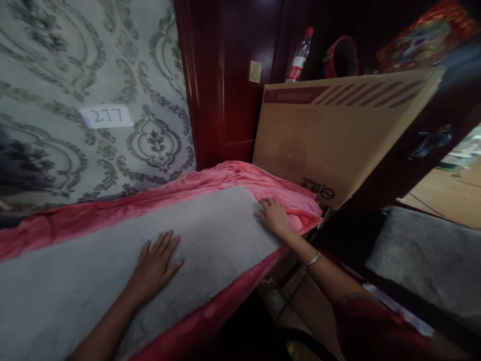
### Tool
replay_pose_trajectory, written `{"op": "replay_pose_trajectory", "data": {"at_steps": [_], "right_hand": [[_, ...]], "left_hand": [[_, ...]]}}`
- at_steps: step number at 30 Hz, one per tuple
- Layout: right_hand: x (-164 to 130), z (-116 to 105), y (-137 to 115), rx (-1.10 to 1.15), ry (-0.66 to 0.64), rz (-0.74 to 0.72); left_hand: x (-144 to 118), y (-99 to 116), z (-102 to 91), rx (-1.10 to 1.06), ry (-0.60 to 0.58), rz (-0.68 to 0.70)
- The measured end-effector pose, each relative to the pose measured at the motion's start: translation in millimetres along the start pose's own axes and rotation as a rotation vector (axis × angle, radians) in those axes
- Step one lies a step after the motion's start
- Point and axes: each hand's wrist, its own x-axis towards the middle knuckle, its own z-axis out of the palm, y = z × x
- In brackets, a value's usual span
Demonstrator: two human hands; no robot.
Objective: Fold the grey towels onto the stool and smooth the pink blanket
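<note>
A long grey mat lies flat on top of a pink plush cloth, which spreads out past its edges. On the grey surface rests my left hand, palm down with the fingers spread. My right hand lies at the mat's far right edge, where the pink cloth is bunched up. Its fingers are stretched out over the edge, and I see nothing held in them. A silver bracelet circles my right wrist.
A large cardboard box stands behind the right end, with a red-capped bottle at its top. Patterned wallpaper with a "277" label runs along the back left. A grey cushioned seat is at the right.
</note>
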Motion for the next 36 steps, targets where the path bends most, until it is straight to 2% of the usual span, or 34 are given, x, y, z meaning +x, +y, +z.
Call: {"op": "replay_pose_trajectory", "data": {"at_steps": [2, 4, 6, 10, 16, 22, 25, 30, 33, 36], "right_hand": [[-4.0, 8.6, -11.9, 0.011, -0.003, -0.166], [-9.6, 23.7, -18.8, 0.007, -0.074, -0.256], [-14.3, 40.2, -19.7, -0.019, -0.132, -0.254], [-16.0, 60.8, -13.7, -0.045, -0.088, -0.243], [-14.7, 60.3, -14.2, -0.057, -0.081, -0.243], [-17.7, 60.3, -15.2, -0.076, -0.076, -0.23], [-17.0, 68.0, -9.6, -0.095, -0.07, -0.236], [-11.3, 88.3, 2.4, -0.112, -0.007, -0.278], [-10.0, 95.4, 7.0, -0.107, 0.036, -0.299], [-10.1, 98.1, 9.8, -0.102, 0.057, -0.322]], "left_hand": [[-1.5, 2.5, -0.6, -0.016, -0.007, -0.014], [-3.4, 4.1, -1.2, -0.038, -0.007, -0.013], [-5.4, 4.9, -1.7, -0.054, -0.001, -0.004], [-8.2, 6.2, -2.7, -0.061, -0.006, 0.0], [-9.3, 9.7, -6.3, -0.058, 0.005, -0.038], [-9.7, 20.1, -19.5, -0.045, -0.03, -0.161], [-10.7, 29.3, -28.8, -0.036, -0.088, -0.251], [-10.8, 39.2, -39.5, -0.081, -0.223, -0.321], [-11.5, 37.3, -44.0, -0.106, -0.265, -0.321], [-12.2, 26.1, -48.6, -0.131, -0.304, -0.272]]}}
